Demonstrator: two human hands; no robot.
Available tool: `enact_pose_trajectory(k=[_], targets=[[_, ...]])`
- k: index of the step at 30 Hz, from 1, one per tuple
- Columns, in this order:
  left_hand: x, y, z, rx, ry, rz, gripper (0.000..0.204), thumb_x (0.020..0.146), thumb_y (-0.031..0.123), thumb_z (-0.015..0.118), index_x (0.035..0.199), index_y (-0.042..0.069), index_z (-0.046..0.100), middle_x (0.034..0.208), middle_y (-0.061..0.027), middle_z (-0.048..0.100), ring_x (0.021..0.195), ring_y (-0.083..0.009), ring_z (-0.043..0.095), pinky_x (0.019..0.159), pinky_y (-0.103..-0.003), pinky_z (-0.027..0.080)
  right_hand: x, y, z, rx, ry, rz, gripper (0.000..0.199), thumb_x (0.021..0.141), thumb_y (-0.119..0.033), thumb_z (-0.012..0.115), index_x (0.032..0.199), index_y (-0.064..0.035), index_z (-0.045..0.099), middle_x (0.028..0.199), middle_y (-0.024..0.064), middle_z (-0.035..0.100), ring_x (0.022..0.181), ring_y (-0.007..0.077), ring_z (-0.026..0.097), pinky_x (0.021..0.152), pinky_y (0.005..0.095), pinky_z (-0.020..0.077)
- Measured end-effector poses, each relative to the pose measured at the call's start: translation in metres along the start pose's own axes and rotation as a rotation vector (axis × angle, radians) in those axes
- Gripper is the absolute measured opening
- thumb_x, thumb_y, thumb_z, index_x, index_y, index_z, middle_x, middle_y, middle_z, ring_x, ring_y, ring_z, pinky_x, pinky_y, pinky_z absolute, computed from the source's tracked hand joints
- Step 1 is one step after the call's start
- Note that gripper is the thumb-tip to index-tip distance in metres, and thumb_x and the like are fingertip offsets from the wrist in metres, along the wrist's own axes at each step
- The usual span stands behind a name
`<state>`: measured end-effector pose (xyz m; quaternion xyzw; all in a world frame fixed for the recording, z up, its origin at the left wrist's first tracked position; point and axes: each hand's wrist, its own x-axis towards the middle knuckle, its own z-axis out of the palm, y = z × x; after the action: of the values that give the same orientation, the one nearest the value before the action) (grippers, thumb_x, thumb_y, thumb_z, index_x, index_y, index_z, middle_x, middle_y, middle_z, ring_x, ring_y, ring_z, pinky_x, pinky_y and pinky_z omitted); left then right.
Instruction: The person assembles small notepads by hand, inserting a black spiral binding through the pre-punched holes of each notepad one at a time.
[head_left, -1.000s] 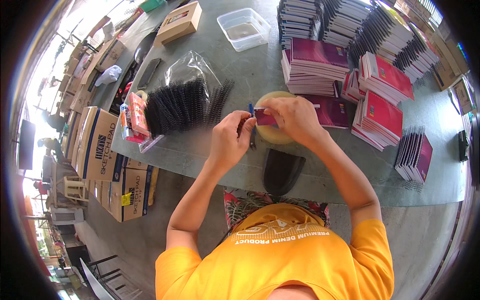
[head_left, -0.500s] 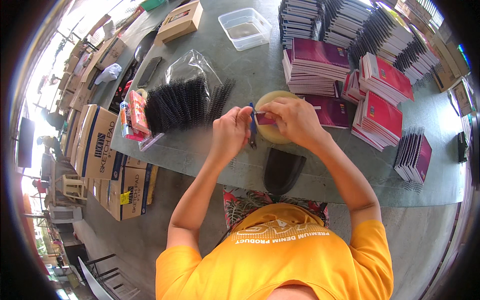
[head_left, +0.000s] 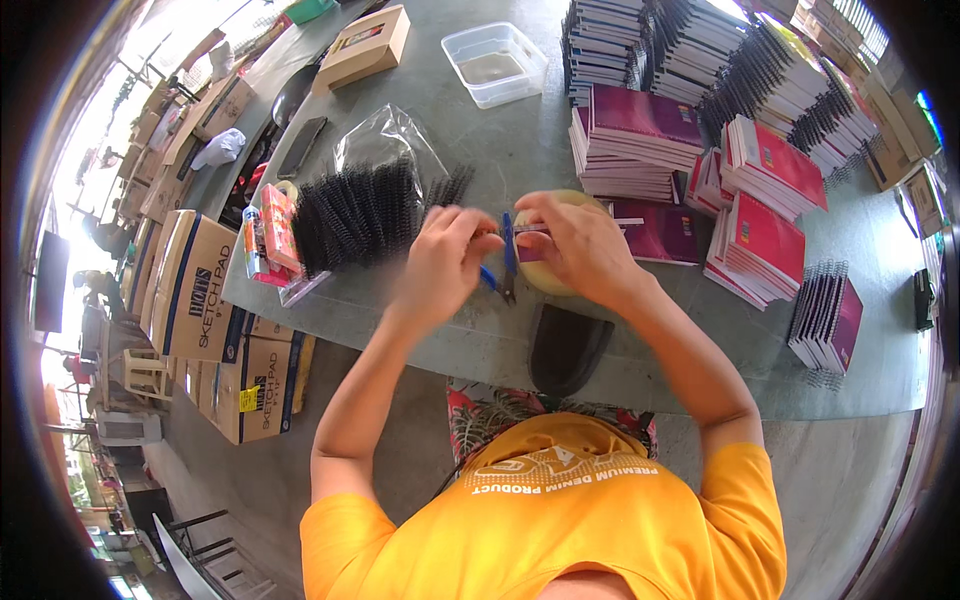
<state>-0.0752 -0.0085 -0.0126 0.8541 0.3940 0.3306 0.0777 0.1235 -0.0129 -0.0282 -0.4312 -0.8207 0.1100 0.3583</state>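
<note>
While daylight is washing in from the open side of the room, a grey-green stone counter [head_left: 480, 160] is carrying the work, with brown cardboard cartons [head_left: 205, 300] sitting on the concrete floor beyond the left hand's knuckles. Both hands are meeting above a round pale yellow pad [head_left: 545, 275] near the counter's front edge. The left hand [head_left: 440, 265] is curling its fingers [head_left: 462, 222] together around blue-handled metal pliers [head_left: 507, 258], whose handles are hanging just beneath the fingertips. The right hand [head_left: 580, 245] is pinching its fingers [head_left: 530, 207] on a small maroon booklet [head_left: 530, 250], which is sitting between the two hands and touching the plier tips.

Compared with a second ago, the left hand is sitting closer to the right, and the pliers are now standing upright between them.

Just outward of the left fingers, a heap of black spiral binding coils [head_left: 365, 210] is spilling from a clear plastic bag [head_left: 385, 140]. Beyond the right fingers, stacks of maroon-covered spiral notebooks [head_left: 640, 130] are crowding the counter. A clear plastic tub [head_left: 495, 65] is sitting farther off, and a black curved case [head_left: 570, 345] is lying just below the wrists.
</note>
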Motion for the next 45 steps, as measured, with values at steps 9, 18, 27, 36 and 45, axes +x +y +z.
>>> enact_pose_trajectory(k=[9,18,27,36,45], targets=[[-0.068,0.062,0.078,-0.223,-0.176,-0.149,0.035,0.078,0.020,0.070,0.104,0.005,0.052,0.089,-0.0119,0.055,0.084,-0.0297,0.056,0.069,-0.036,0.047,0.004,-0.011,-0.036,0.005,-0.039,0.142,0.021,0.073,-0.006,0.068,0.092,-0.0035,0.060,0.078,0.0099,0.063,0.074,0.0272,0.063,0.066,0.0351,0.0480],[-0.011,0.036,0.000,-0.107,-0.331,-0.113,0.036,0.076,0.010,0.068,0.111,0.008,0.060,0.098,-0.0137,0.064,0.090,-0.0241,0.063,0.080,-0.035,0.048,-0.050,0.050,-0.026,0.898,0.139,0.511,0.027,0.081,0.000,0.066,0.107,-0.0022,0.065,0.087,0.0007,0.065,0.078,0.0054,0.057,0.069,0.0207,0.0468],[-0.012,0.041,0.002,0.007,-0.625,-0.104,0.029,0.084,0.010,0.064,0.112,0.004,0.062,0.108,-0.0104,0.064,0.093,-0.0218,0.063,0.083,-0.033,0.049,-0.060,0.054,-0.013,1.027,0.211,0.452,0.023,0.083,0.005,0.060,0.106,0.0000,0.064,0.098,0.0036,0.067,0.087,0.0074,0.058,0.077,0.0210,0.0464],[0.000,0.047,0.011,-0.142,-0.269,0.039,0.029,0.081,0.009,0.067,0.109,0.004,0.063,0.105,-0.0120,0.065,0.091,-0.0218,0.064,0.081,-0.032,0.049,-0.067,0.056,-0.013,1.056,0.149,0.413,0.023,0.084,0.005,0.059,0.105,-0.0003,0.064,0.100,0.0039,0.066,0.093,0.0079,0.057,0.083,0.0220,0.0445],[0.023,0.056,0.004,-0.291,0.211,-0.196,0.039,0.076,0.010,0.070,0.114,0.007,0.062,0.102,-0.0130,0.064,0.088,-0.0267,0.062,0.078,-0.033,0.049,-0.073,0.064,-0.007,1.069,0.174,0.431,0.024,0.085,0.004,0.059,0.109,0.0005,0.062,0.100,0.0032,0.066,0.093,0.0084,0.057,0.084,0.0237,0.0453]])
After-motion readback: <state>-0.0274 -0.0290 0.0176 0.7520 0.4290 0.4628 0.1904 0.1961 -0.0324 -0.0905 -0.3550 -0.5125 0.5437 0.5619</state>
